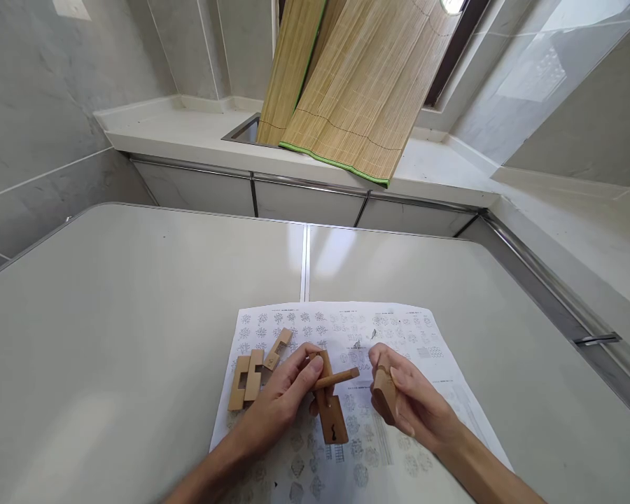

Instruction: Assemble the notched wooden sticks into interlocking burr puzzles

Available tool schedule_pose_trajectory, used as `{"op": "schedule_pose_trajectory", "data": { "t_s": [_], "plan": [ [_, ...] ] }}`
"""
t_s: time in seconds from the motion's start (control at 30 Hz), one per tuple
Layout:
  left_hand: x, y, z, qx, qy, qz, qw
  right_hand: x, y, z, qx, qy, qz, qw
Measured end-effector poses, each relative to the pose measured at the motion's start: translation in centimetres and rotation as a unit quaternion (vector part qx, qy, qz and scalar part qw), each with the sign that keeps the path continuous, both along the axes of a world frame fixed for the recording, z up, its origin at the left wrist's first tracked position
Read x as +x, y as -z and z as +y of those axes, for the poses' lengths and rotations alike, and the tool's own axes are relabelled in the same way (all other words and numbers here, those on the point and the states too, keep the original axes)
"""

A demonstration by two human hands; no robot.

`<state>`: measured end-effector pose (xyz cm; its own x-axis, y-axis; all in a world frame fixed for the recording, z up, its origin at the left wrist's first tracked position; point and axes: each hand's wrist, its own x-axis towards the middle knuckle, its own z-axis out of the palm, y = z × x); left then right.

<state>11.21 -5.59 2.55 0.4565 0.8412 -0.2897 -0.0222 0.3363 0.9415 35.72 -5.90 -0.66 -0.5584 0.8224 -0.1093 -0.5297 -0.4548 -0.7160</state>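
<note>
My left hand (pixel 294 381) pinches two crossed wooden puzzle pieces (pixel 332 416). One piece points down toward me and bears a black mark, while the other sticks out to the right. In my right hand (pixel 407 392) is a separate wooden puzzle piece (pixel 384 393), held tilted and apart from the crossed pair. Left of my left hand lie several notched wooden pieces (pixel 253 376) on a printed sheet (pixel 441 427). The sheet carries rows of small diagrams, partly covered by my hands.
The sheet rests on a pale table (pixel 110 315) with a seam (pixel 305 262) down its middle. Beyond its far edge runs a white counter (pixel 178 143), where a bamboo mat (pixel 354 105) with green edging hangs over the front. Tiled walls stand on both sides.
</note>
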Motion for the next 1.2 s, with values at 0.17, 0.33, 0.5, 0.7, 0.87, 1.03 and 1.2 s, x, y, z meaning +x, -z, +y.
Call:
{"op": "schedule_pose_trajectory", "data": {
  "t_s": [0.17,0.33,0.5,0.7,0.87,1.03,1.2],
  "plan": [
    [0.1,0.0,0.0,0.001,0.021,-0.018,1.0,0.0,0.1,-0.2,-0.037,-0.007,-0.031,0.999],
    [0.2,0.1,-0.1,-0.013,0.022,-0.027,0.999,-0.1,0.4,-0.1,-0.032,-0.031,-0.034,0.998],
    [0.1,0.0,-0.2,-0.014,0.026,-0.024,0.999,-0.3,0.6,-0.2,-0.026,-0.033,-0.026,0.999],
    [0.0,-0.1,-0.1,0.003,0.036,-0.024,0.999,-0.6,0.6,-0.3,-0.024,-0.057,-0.024,0.998],
    [-0.1,-0.3,-0.1,0.009,0.047,-0.007,0.999,-0.8,0.4,-0.3,-0.022,-0.065,-0.028,0.997],
    [-0.2,-0.5,-0.2,0.023,0.057,0.02,0.998,-1.2,0.3,-0.5,-0.013,-0.082,-0.051,0.995],
    [-0.2,-0.6,-0.3,0.039,0.067,0.04,0.996,-1.6,0.6,-0.8,0.003,-0.102,-0.07,0.992]
  ]
}}
